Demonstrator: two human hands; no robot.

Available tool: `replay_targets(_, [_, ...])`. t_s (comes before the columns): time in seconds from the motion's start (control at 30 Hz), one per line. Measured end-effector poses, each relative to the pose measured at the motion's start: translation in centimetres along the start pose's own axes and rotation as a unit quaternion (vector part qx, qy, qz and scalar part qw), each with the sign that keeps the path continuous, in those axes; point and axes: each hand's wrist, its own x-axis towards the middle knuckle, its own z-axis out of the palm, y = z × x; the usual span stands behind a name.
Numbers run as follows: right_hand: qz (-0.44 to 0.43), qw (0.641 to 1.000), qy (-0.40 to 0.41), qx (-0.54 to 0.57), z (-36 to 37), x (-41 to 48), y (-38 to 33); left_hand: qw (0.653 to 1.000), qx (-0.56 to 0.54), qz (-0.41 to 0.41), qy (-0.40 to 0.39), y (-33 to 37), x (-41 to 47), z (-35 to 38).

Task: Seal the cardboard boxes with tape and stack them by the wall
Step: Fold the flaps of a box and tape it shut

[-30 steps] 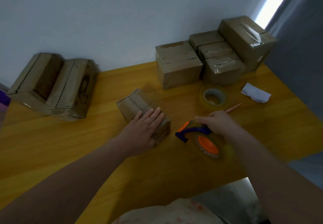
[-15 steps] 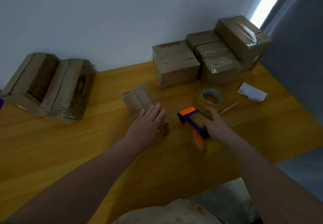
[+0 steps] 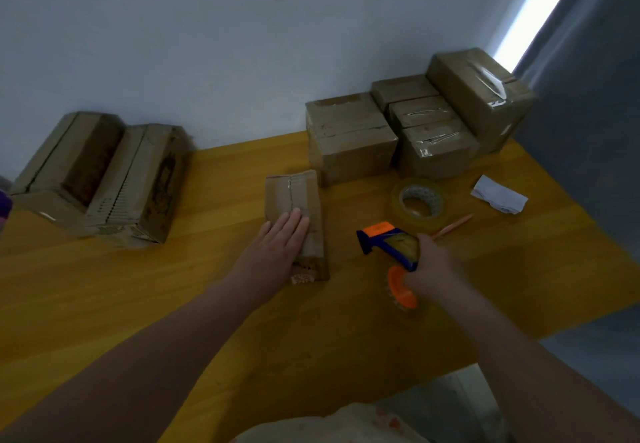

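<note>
A small cardboard box (image 3: 294,193) lies mid-table on the yellow table (image 3: 207,304), its top seam facing up. My left hand (image 3: 277,248) presses flat on the box's near end, fingers straight. To its right, my right hand (image 3: 433,266) grips a blue and orange tape dispenser (image 3: 388,240) just above the table, its orange head pointing at the box. Several sealed boxes (image 3: 353,138) stand against the wall at the back right; the tallest one (image 3: 481,93) carries shiny tape.
Two larger boxes (image 3: 104,176) lie on their sides at the back left by the wall. A loose roll of clear tape (image 3: 419,203), an orange pencil (image 3: 453,224) and a crumpled white paper (image 3: 498,195) sit at the right. The table's near edge falls away at bottom right.
The small box has been turned so its long side points away from me. My right hand lifted the dispenser off the table and brought its head round toward the box.
</note>
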Motion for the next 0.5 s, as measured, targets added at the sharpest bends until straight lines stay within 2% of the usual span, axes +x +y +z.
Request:
replay_targets(0.1, [-0.040,0.993,-0.005,0.111,-1.7,-0.1,0.6,0.999,0.018,0.042,-0.004,-0.3,0.5,-0.3])
replay_targets(0.2, [-0.109,0.975,-0.017,0.191,-3.3,-0.9,0.2,0.998,0.019,0.049,-0.016,-0.4,0.7,-1.3])
replay_targets(0.27, [-0.158,0.967,-0.018,0.200,-3.9,-1.2,-0.1,0.998,-0.042,0.036,0.005,-0.2,0.6,-2.4])
replay_targets(0.3, [-0.181,0.963,-0.017,0.197,-4.0,-1.4,-0.2,0.991,-0.128,0.007,0.037,0.2,0.4,-3.3])
replay_targets(0.33, [-0.204,0.960,-0.016,0.190,-4.1,-1.5,-0.3,0.964,-0.250,-0.041,0.076,0.5,0.3,-4.2])
replay_targets(0.37, [-0.227,0.957,-0.015,0.179,-4.1,-1.6,-0.5,0.911,-0.385,-0.098,0.106,1.0,0.2,-5.2])
replay_targets(0.4, [-0.249,0.954,-0.011,0.166,-4.1,-1.8,-0.7,0.834,-0.517,-0.157,0.109,1.4,0.1,-6.1])
replay_targets(0.43, [-0.267,0.951,-0.007,0.154,-4.1,-1.9,-0.9,0.752,-0.620,-0.208,0.087,1.7,0.2,-6.9])
replay_targets(0.47, [-0.281,0.949,-0.003,0.144,-4.0,-2.1,-1.1,0.691,-0.678,-0.248,0.045,1.9,0.3,-7.5])
replay_targets(0.5, [-0.295,0.946,0.001,0.137,-4.0,-2.2,-1.3,0.649,-0.712,-0.270,-0.001,1.9,0.3,-7.8])
